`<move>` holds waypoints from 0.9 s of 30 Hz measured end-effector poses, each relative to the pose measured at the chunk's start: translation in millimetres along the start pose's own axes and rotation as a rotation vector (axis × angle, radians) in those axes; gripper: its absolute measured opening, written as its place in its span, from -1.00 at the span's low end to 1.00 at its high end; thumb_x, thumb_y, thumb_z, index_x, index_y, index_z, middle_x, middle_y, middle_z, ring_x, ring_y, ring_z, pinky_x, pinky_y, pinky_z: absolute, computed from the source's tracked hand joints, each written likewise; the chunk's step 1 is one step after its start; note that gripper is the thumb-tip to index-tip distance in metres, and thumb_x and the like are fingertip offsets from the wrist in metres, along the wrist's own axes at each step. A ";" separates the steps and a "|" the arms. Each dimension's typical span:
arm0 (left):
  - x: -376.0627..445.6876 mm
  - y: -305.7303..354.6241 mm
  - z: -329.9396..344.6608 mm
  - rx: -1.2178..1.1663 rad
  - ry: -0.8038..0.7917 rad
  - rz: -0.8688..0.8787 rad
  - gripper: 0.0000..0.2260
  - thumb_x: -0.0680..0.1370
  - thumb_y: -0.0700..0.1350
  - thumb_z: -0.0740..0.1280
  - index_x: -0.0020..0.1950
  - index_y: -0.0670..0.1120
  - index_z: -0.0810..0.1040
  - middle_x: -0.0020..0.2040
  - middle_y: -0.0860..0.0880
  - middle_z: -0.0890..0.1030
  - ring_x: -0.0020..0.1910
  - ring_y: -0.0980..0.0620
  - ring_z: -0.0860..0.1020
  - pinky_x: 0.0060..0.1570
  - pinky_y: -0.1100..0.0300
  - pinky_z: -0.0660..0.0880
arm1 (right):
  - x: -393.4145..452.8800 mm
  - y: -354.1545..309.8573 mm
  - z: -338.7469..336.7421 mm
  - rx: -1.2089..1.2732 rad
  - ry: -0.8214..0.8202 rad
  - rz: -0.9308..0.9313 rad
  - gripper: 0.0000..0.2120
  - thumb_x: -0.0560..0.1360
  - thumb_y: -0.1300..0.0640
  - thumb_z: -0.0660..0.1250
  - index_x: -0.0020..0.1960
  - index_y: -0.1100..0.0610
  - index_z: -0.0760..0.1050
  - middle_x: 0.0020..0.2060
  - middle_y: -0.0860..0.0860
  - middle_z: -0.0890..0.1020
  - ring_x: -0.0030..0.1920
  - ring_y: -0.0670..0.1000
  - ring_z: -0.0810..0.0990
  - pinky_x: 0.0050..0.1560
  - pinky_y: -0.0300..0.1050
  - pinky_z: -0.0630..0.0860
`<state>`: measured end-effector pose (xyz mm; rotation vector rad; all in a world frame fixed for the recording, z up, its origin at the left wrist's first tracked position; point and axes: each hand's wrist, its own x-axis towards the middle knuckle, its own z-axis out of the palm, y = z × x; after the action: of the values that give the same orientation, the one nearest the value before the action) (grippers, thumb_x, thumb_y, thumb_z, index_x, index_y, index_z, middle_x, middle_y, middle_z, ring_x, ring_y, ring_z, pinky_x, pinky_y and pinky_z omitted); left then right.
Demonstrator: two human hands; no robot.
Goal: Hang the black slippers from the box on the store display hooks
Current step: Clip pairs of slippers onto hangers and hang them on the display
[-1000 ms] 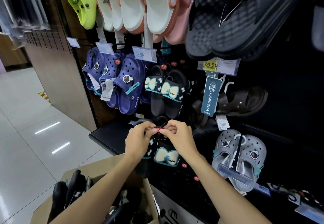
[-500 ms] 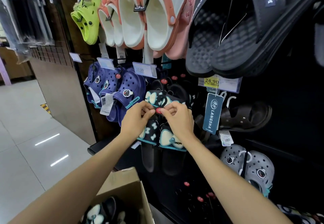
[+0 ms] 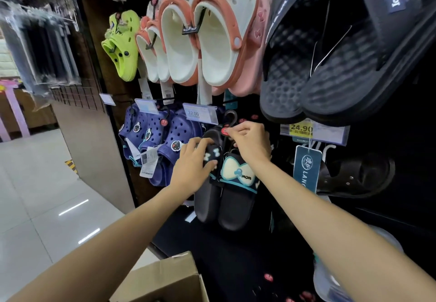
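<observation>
Hanging step: a pair of black slippers [image 3: 226,183] was at frame centre, raised to the display hook [image 3: 232,115], judged nearly hung.
Right hand [image 3: 251,142]: fingers pinched together on the pair's hanger top, likely to steer it onto the hook.
Left hand [image 3: 192,162]: fingers curled round the left slipper's strap, apparently steadying the pair.
Materials: smooth matte foam soles, cream bow appliqués with teal trim.
Box [image 3: 162,280]: plain brown cardboard, lower centre.
Neighbours: perforated navy clogs [image 3: 162,141] at centre left.

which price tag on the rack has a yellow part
The 24.90 price tag, under the big dark slippers on the right; the 12.00 tag and the others are plain white.
</observation>
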<state>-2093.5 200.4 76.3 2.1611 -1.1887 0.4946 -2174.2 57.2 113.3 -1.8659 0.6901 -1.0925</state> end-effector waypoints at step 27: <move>34.2 -26.3 58.0 -0.034 -0.014 -0.092 -0.49 0.51 0.04 0.43 0.41 0.03 0.34 0.32 0.01 0.37 0.26 -0.12 0.33 0.16 0.04 0.38 | 57.4 25.2 29.1 -0.195 -0.022 -0.080 -0.77 0.40 -0.15 0.50 -0.18 0.01 0.64 -0.29 -0.10 0.69 -0.17 -0.04 0.68 -0.10 -0.14 0.58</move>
<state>-2051.4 150.9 44.4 2.1823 -1.0923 0.4174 -2122.7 11.5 107.7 -2.0842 0.7368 -1.0865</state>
